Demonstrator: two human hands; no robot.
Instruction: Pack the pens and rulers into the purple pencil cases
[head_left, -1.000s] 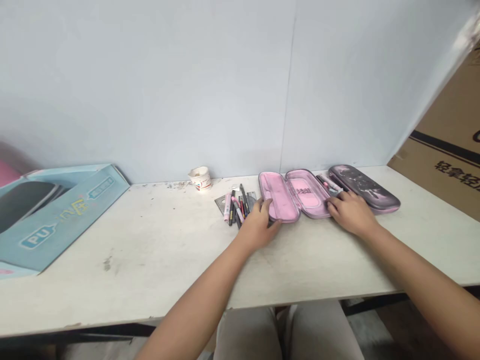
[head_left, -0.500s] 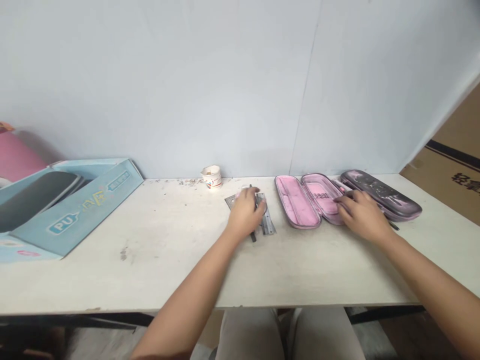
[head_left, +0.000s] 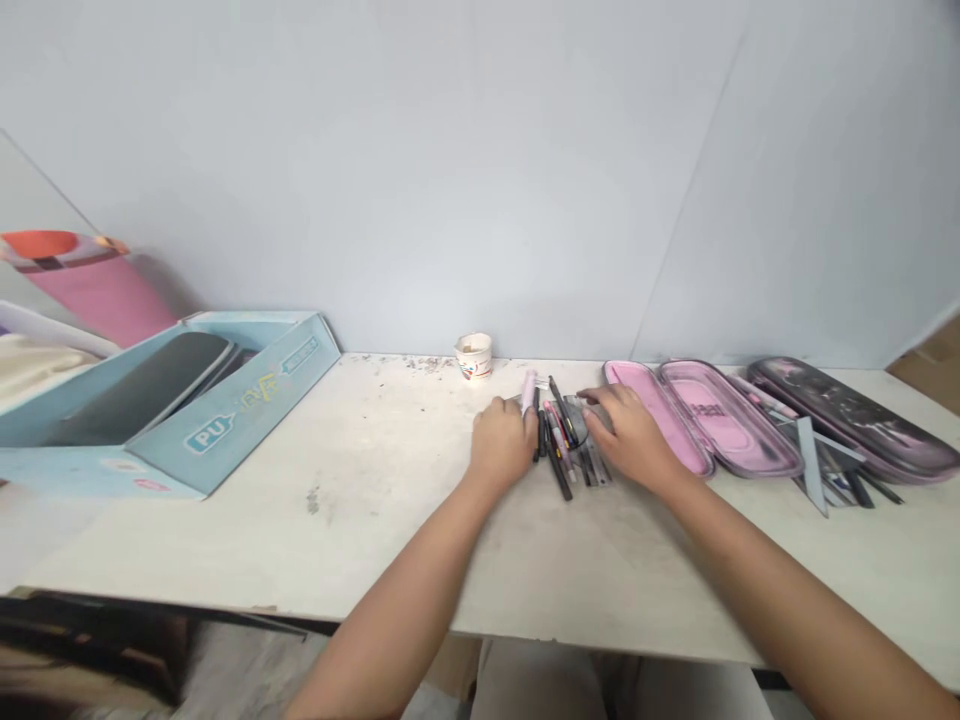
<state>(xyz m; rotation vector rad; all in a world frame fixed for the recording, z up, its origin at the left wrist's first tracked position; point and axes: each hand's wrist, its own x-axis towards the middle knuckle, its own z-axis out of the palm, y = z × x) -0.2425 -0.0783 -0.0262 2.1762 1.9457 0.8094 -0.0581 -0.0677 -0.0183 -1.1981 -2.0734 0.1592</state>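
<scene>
My left hand [head_left: 504,440] is closed at the left side of a small pile of stationery, with a pale pink pen [head_left: 529,388] standing out from its fingers. Across the pile, my right hand [head_left: 628,428] reaches in with thumb and fingers apart, touching the clear ruler [head_left: 598,468]. Between both hands lie several pens, among them a black pen [head_left: 559,472] and a pink one [head_left: 562,450]. An open pink pencil case [head_left: 731,420] lies flat beside my right forearm.
Right of the open case, a set square [head_left: 810,465] and several pens lie before a closed dark pencil case [head_left: 855,415]. A paper cup [head_left: 473,356] stands near the wall. At left, a light blue box [head_left: 262,400] holds a dark grey case [head_left: 161,385]; a pink roll-like item [head_left: 109,300] is behind.
My right hand has left the open pencil case and come left to the pile of pens. My left hand now has a pink pen at its fingers. The view has turned leftward.
</scene>
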